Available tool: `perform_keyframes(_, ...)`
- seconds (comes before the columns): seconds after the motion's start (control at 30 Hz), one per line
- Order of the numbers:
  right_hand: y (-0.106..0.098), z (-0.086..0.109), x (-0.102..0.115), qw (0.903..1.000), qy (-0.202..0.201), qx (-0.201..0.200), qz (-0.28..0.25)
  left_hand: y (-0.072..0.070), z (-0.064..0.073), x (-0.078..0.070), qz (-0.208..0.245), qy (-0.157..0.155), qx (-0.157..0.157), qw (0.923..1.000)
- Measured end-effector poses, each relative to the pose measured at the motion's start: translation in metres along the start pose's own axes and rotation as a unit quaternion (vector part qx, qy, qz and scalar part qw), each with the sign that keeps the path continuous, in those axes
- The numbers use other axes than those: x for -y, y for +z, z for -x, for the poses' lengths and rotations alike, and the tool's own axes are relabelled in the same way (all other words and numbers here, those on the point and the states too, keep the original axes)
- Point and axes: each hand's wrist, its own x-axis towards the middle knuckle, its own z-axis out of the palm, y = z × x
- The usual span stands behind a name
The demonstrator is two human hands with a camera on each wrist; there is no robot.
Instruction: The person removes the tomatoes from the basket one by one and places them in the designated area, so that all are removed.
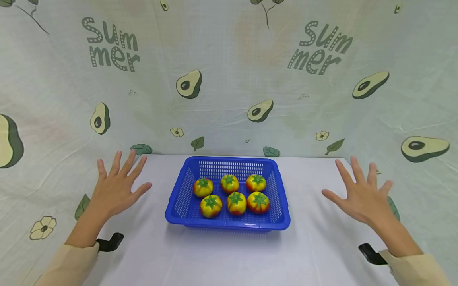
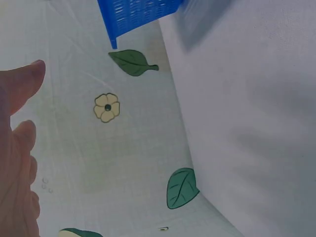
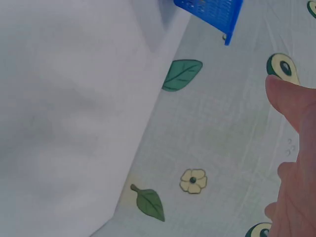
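A blue plastic basket (image 1: 229,227) with slotted walls stands mid-table in the head view. Inside lie several yellow-red fruits (image 1: 210,206) with green leafy tops, looking like tomatoes or persimmons, in two rows. To the basket's left my left hand (image 1: 116,190) is held with fingers spread, holding nothing. My right hand (image 1: 363,194) is likewise spread on the other side, apart from the basket and with nothing in it. Each wrist view shows the thumb and part of the fingers of its hand, plus a corner of the basket (image 2: 140,17) at the top.
The white table (image 1: 229,262) has its far edge just behind the basket. Behind and beside it hangs a pale cloth (image 1: 222,47) printed with avocados, leaves, flowers and the word "summer". A black strap end (image 1: 111,242) sticks out at the left cuff, another (image 1: 372,254) at the right.
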Motion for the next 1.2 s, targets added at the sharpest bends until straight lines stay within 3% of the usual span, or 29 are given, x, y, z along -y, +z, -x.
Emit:
perform_keyframes(0.57, -0.011, -0.036, 0.059, 0.9986, -0.045, -0.027, 0.004, -0.006, -0.018, -0.020, -0.002, 0.017, -0.003, 0.9999)
perform_keyframes(0.9, -0.019, -0.068, 0.108, 0.9952, -0.096, 0.009, -0.019, -0.002, -0.029, -0.036, -0.004, 0.032, -0.013, 0.9994)
perform_keyframes(1.2, -0.014, -0.095, 0.142, 0.9889, -0.137, 0.030, -0.050, -0.001, -0.032, -0.048, 0.034, 0.030, -0.007, 0.9989)
